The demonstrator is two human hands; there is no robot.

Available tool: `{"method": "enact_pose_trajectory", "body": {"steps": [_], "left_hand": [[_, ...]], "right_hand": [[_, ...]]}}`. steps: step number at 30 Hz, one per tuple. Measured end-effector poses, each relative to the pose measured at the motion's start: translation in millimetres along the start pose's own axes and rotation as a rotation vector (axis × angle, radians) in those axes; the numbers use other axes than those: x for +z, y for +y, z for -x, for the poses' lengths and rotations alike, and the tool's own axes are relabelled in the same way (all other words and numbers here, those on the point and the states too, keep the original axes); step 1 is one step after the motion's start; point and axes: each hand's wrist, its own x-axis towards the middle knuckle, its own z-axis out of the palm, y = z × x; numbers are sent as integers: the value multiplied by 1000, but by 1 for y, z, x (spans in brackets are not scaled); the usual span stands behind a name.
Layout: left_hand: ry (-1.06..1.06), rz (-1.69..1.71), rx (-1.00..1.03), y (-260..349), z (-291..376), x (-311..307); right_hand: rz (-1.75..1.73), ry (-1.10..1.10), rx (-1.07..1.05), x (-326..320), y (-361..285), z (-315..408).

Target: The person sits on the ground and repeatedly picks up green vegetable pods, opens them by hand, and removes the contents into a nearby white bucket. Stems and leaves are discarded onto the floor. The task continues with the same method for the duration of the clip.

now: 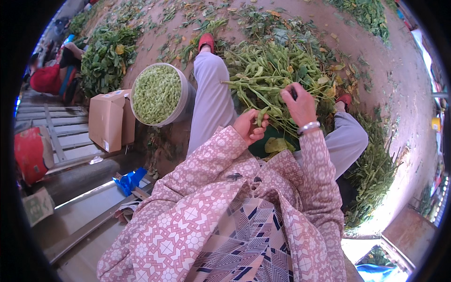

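My left hand (249, 127) is closed around a few green soybean pods (261, 117), which stick out between thumb and fingers. Just right of it and slightly higher, my right hand (300, 105) hovers over the bean stalks, its fingers curled and a small dark object at the thumb; whether it grips a stalk is hidden. A heap of pod-laden soybean plants (275, 67) lies between my legs, beyond both hands. To the left stands a white plastic bucket (185, 94) filled with picked pods (157, 94). A yellowed leaf (276, 145) rests near my lap on something dark green.
A cardboard box (105, 120) touches the bucket's left side. Leafy plant bundles (107, 60) lie at the upper left, and more stalks (373, 172) at the right. Another person in red (45, 79) sits at the far left. Loose leaves litter the floor.
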Motion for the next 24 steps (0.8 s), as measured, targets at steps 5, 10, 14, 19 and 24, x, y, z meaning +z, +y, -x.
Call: {"method": "enact_pose_trajectory", "body": {"steps": [5, 10, 14, 19, 24], "left_hand": [[-7, -52, -17, 4, -1, -3], [-27, -74, -23, 2, -1, -11], [-11, -200, -61, -5, 1, -6], [-183, -507, -183, -7, 25, 33], [-146, -404, -93, -10, 9, 43]], "right_hand": [[48, -515, 173, 14, 39, -19], [-253, -512, 316, 8, 32, -10], [-604, -303, 507, -1, 32, -4], [-754, -135, 549, -13, 30, 15], [-600, 55, 488, -17, 12, 37]]}}
